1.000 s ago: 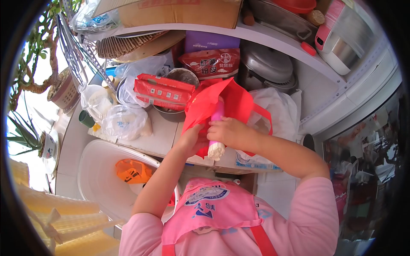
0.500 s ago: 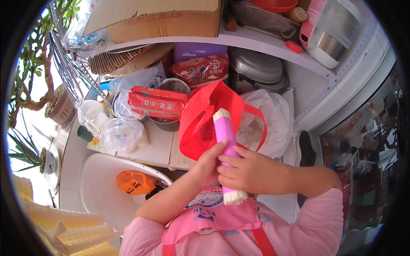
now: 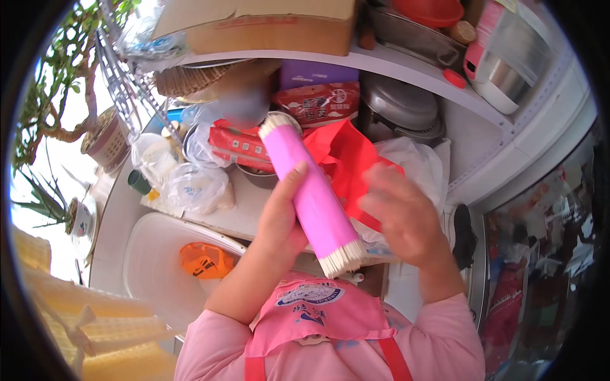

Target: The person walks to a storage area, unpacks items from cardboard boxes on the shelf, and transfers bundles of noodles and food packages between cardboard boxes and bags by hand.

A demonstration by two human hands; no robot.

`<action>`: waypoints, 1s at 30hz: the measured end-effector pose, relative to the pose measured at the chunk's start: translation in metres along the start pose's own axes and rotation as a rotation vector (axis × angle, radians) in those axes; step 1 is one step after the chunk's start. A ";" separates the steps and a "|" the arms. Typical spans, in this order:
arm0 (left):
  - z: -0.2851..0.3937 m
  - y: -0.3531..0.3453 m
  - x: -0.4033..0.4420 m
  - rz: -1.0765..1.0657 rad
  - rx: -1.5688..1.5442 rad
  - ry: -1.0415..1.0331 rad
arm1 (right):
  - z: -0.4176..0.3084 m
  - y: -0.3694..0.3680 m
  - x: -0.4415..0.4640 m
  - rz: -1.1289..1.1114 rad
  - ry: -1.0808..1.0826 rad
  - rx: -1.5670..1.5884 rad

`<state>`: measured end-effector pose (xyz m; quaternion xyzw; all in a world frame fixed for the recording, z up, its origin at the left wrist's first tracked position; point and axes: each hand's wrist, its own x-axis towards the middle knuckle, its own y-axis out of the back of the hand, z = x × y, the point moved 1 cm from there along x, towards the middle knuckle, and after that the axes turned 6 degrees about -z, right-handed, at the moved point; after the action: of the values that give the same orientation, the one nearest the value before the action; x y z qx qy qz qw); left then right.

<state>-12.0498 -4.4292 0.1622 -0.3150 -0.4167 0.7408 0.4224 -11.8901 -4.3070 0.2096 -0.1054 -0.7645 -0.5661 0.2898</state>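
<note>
A thick bundle of dried noodles (image 3: 311,190) in a pink wrapper lies slantwise before me, its pale ends sticking out at both sides. My left hand (image 3: 283,219) is closed around it, thumb on top. To the right, apart from the bundle, my right hand (image 3: 406,219) is raised with loose fingers, blurred by motion; nothing shows in it. Behind the hands sits a red cloth bag (image 3: 343,155), partly covered by the bundle and my right hand.
Red food packets (image 3: 318,101) and bowls crowd the low surface, with a lidded metal pot (image 3: 400,105) behind. A white tub (image 3: 149,267) holding an orange bag (image 3: 206,260) stands at left. Above runs a shelf carrying a cardboard box (image 3: 254,28).
My right hand has let go of the noodle bundle and moved right. In my left hand the bundle has shifted left and come closer to the camera.
</note>
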 end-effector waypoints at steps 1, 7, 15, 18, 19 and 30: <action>0.010 0.000 0.000 0.018 0.002 -0.061 | 0.008 -0.010 -0.006 0.245 -0.090 0.058; 0.034 0.018 0.015 0.066 -0.053 -0.415 | 0.015 -0.091 0.025 0.661 -0.068 0.570; 0.030 0.028 0.015 0.109 -0.054 -0.720 | 0.014 -0.122 0.063 0.692 -0.021 0.520; 0.028 0.028 0.012 0.164 -0.006 -0.782 | 0.007 -0.122 0.061 0.577 -0.048 0.461; 0.029 0.028 0.011 0.163 -0.001 -0.807 | 0.007 -0.121 0.062 0.532 -0.047 0.410; 0.012 0.043 -0.054 -0.089 -0.143 0.153 | 0.106 -0.112 0.127 -0.126 -0.199 1.384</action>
<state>-12.0510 -4.4936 0.1355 -0.3811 -0.4485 0.6635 0.4619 -12.0820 -4.2676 0.1705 0.0965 -0.9767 0.0472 0.1855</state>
